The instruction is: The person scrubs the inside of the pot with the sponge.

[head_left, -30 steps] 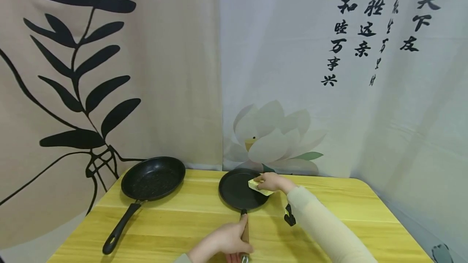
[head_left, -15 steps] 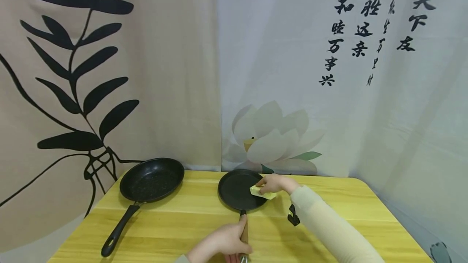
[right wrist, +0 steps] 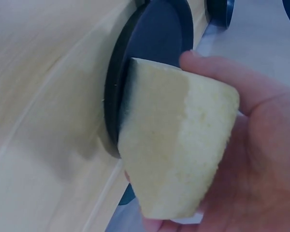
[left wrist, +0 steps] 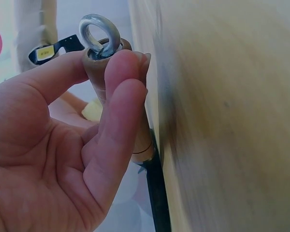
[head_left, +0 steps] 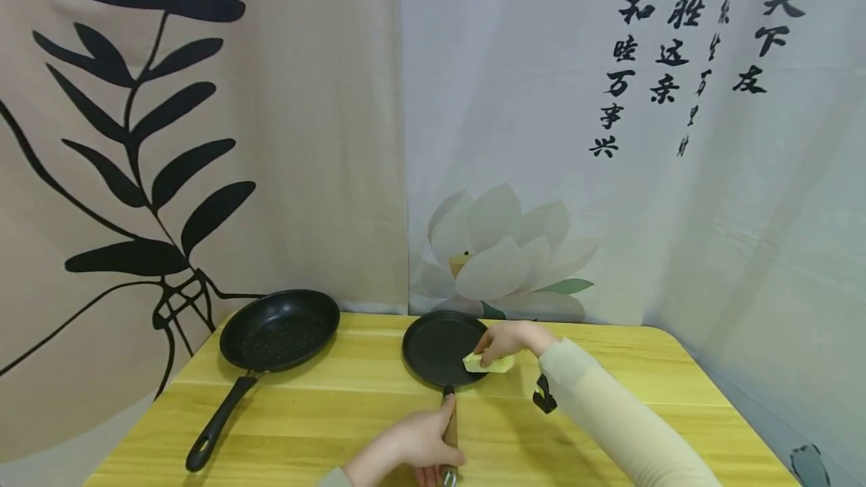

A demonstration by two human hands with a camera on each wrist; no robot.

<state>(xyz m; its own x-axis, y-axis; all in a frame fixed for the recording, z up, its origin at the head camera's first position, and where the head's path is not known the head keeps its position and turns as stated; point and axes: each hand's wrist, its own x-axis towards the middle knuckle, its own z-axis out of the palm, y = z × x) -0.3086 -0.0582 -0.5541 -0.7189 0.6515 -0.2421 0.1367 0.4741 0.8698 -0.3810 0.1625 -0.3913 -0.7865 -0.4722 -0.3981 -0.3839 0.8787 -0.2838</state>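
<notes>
In the head view, a flat round black pan [head_left: 440,348] lies on the table. My left hand [head_left: 421,438] grips its brown handle [head_left: 451,431]; in the left wrist view the fingers curl round the handle [left wrist: 144,142] just below its metal ring [left wrist: 114,36]. A pale yellow sponge [head_left: 497,364] is held by my right hand [head_left: 509,340] at the pan's near right rim. Up close in the right wrist view, thumb and fingers grip the sponge [right wrist: 164,135] along its sides. One edge of it overlaps the pan's rim [right wrist: 111,101], and part sticks out past it.
A deeper black frying pan [head_left: 280,331] stands at the table's left, its handle [head_left: 219,427] pointing toward me. The wooden table [head_left: 325,427] ends at a printed curtain [head_left: 325,134] behind both pans. A black strap [head_left: 544,394] hangs below my right wrist.
My right hand has shifted the sponge a little right and toward me, from farther inside the pan to its near right rim. The left hand keeps its grip on the handle.
</notes>
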